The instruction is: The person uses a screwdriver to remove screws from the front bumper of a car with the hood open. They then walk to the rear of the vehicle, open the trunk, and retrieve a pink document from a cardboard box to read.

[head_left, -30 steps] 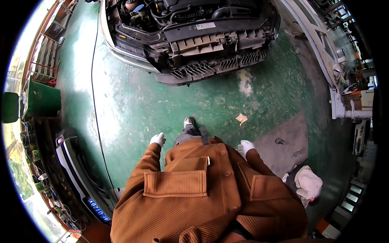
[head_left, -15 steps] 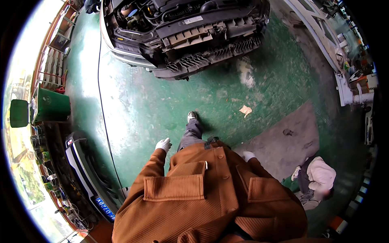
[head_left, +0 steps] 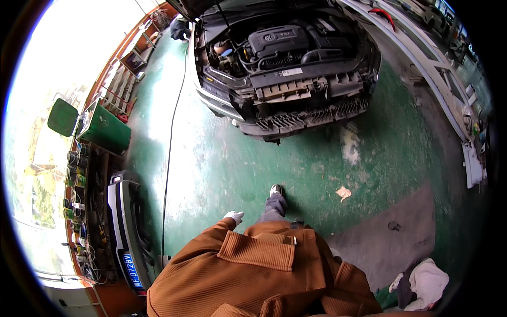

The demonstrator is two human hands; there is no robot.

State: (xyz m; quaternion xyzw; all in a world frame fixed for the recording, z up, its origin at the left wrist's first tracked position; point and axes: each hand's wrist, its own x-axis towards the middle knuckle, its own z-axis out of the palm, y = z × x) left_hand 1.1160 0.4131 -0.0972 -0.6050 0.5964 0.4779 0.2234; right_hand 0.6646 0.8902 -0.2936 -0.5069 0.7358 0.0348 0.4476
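Observation:
My left hand (head_left: 234,216), in a white glove, hangs beside the brown jacket (head_left: 264,251) over the green floor. Its fingers are loosely stretched, and nothing shows in them. Of my right hand (head_left: 334,252) only a pale sliver seems to peek out past the jacket; its fingers are hidden. One shoe (head_left: 275,189) is out in front on the floor. Ahead stands a car (head_left: 296,68) with its hood up, its engine exposed and its front bumper off. Neither hand touches it.
A detached bumper (head_left: 124,232) lies at the left, near a green bin (head_left: 105,129) with its lid open. A black cable (head_left: 171,132) runs along the floor. Pale car body parts (head_left: 422,53) stand at the right. A crouching person (head_left: 425,282) is at the lower right, another person (head_left: 180,30) far left.
The view has tilted up and shifted left, so the car shows lower and more fully, with its raised hood. My right glove, plain before, is now almost hidden behind the jacket.

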